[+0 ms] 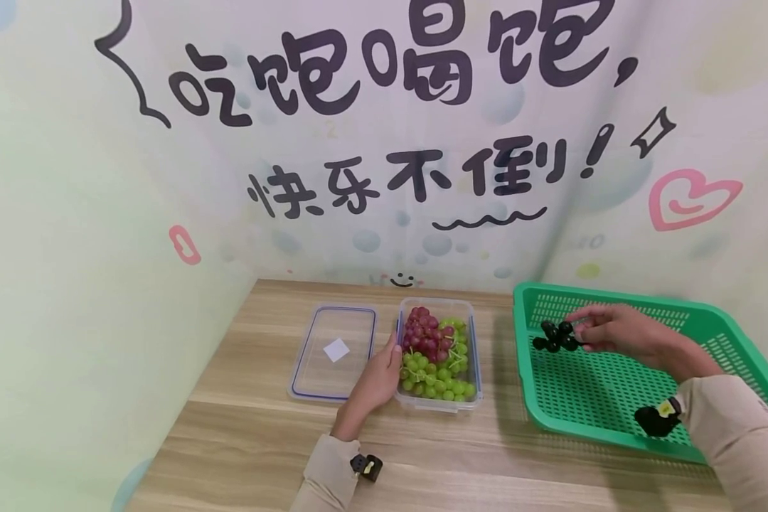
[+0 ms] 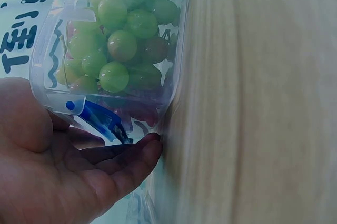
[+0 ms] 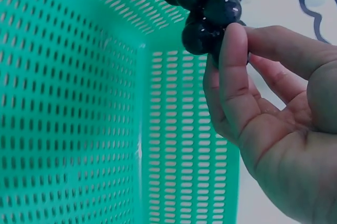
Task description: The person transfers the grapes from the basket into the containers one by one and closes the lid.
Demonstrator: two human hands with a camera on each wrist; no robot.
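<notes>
In the head view my right hand (image 1: 627,333) pinches a small bunch of black grapes (image 1: 553,336) over the left part of a green plastic basket (image 1: 604,391). The right wrist view has the shiny dark grapes (image 3: 221,9) at the fingertips, the thumb and fingers on the bunch's lower end. My left hand (image 1: 379,377) rests against the left side of a clear plastic container (image 1: 440,404), its fingers extended by a blue side latch (image 2: 100,118). Red grapes (image 1: 425,334) lie in the container's back left, with green grapes (image 1: 435,377) at the front and right.
Left of the container a clear lid with a blue seal (image 1: 316,380) lies flat on the wooden table (image 1: 243,434), with a white square (image 1: 336,350) on it. Behind the table hangs a printed backdrop (image 1: 384,235) with large black writing.
</notes>
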